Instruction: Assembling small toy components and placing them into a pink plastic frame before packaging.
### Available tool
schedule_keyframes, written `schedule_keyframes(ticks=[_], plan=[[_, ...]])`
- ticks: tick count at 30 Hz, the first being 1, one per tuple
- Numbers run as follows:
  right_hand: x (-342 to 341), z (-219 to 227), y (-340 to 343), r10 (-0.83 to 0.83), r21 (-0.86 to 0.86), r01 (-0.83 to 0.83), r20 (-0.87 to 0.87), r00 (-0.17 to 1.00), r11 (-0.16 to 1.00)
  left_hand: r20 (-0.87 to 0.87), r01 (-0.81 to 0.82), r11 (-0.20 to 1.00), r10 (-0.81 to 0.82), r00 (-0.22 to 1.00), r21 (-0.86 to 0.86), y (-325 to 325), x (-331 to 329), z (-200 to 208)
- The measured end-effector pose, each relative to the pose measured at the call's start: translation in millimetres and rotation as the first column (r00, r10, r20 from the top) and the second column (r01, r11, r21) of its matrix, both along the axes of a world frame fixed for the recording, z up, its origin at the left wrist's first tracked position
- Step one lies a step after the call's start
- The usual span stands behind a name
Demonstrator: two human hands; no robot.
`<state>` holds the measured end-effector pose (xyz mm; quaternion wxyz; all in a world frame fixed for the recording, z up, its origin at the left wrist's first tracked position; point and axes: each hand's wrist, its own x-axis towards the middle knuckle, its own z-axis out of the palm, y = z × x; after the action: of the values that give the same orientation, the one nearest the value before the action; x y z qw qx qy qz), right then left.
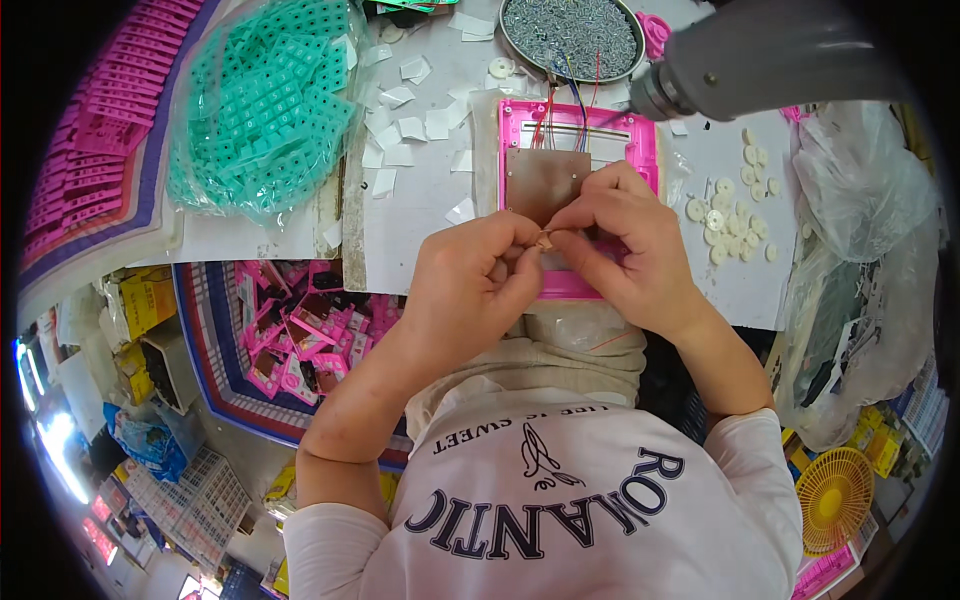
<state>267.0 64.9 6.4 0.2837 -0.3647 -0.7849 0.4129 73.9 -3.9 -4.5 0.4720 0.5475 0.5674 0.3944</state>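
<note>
In the middle of the bench lies a pink plastic housing, and a brown circuit board rests over it. Thin red, blue and yellow wires rise from the board's far edge. My left hand and my right hand meet at the board's near edge, fingertips pinched together. Between them is a tiny pale piece, too small and covered to name. Both hands are closed, and the fingers hide the near part of the housing.
A grey electric screwdriver hangs at upper right. A round tray of screws sits at the back, white plastic discs to the right. At left are paper pieces, a bag of green keypads and a basket of pink parts.
</note>
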Motion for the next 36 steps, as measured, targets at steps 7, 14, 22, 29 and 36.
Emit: schedule_keyframes(ticks=[7, 14, 22, 29, 36], plan=[[-2.4, -0.9, 0.3, -0.046, 0.009, 0.046, -0.021, 0.999, 0.999, -0.039, -0.021, 0.998, 0.018, 0.999, -0.061, 2.8, -2.3, 12.0], [-3.0, -1.1, -1.5, -0.038, 0.031, 0.038, -0.016, 0.999, 0.999, -0.05, -0.033, 0.999, 0.035, 0.998, 0.042, 2.2, 2.6, 1.1], [-2.4, -3.3, -0.9, -0.037, 0.038, 0.038, -0.026, 0.999, 0.999, 0.044, -0.04, 0.999, 0.041, 0.998, -0.028, -1.8, -1.6, 1.4], [-2.3, -1.7, -0.3, -0.037, 0.037, 0.038, -0.027, 0.999, 0.999, 0.077, -0.039, 0.999, 0.041, 0.996, -0.035, -2.7, -2.3, 0.5], [-1.9, -3.0, 0.7, -0.026, 0.03, 0.027, -0.034, 0.999, 0.999, 0.119, -0.039, 0.997, 0.046, 0.992, -0.065, -1.6, -2.8, 0.1]])
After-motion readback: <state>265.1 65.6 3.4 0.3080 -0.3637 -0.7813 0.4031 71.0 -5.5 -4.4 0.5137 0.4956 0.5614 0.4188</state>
